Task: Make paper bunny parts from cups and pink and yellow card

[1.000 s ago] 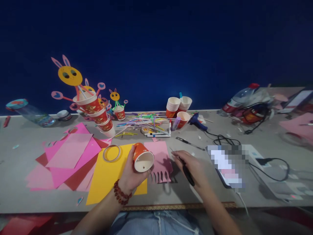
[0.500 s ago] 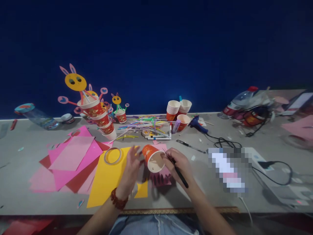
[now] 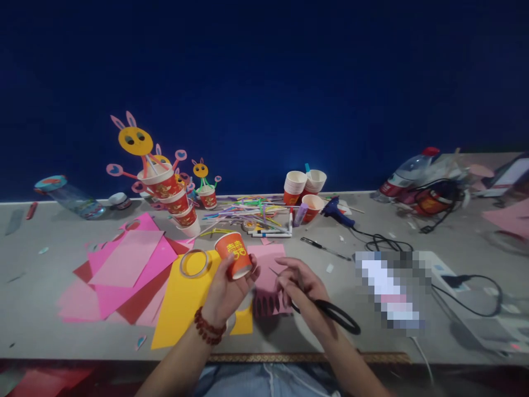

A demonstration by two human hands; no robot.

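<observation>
An orange-red paper cup (image 3: 236, 252) with yellow characters is in my left hand (image 3: 228, 292), whose fingers wrap round it from below; its opening does not face me. My right hand (image 3: 301, 286), a little to the right of the cup, is closed round black-handled scissors (image 3: 338, 316). Their handle loops stick out below the palm, and a thin tip points left. Below and between the hands lies a pink sheet (image 3: 268, 264) with a row of dark slots cut in it. Yellow paper (image 3: 173, 309) lies under the left wrist, with a tape roll (image 3: 194, 263) on it.
Pink and red sheets (image 3: 128, 259) lie at the left. Behind them stand stacked cups (image 3: 176, 201) with rabbit figures. Coloured sticks (image 3: 256, 212), cup stacks (image 3: 295, 184), a blue glue gun (image 3: 339, 212), a pen (image 3: 324, 248) and a bottle (image 3: 407, 173) line the back.
The cup has moved left into my left hand and turned so its printed side shows. My right hand has let go of it, and the scissors' loops now show.
</observation>
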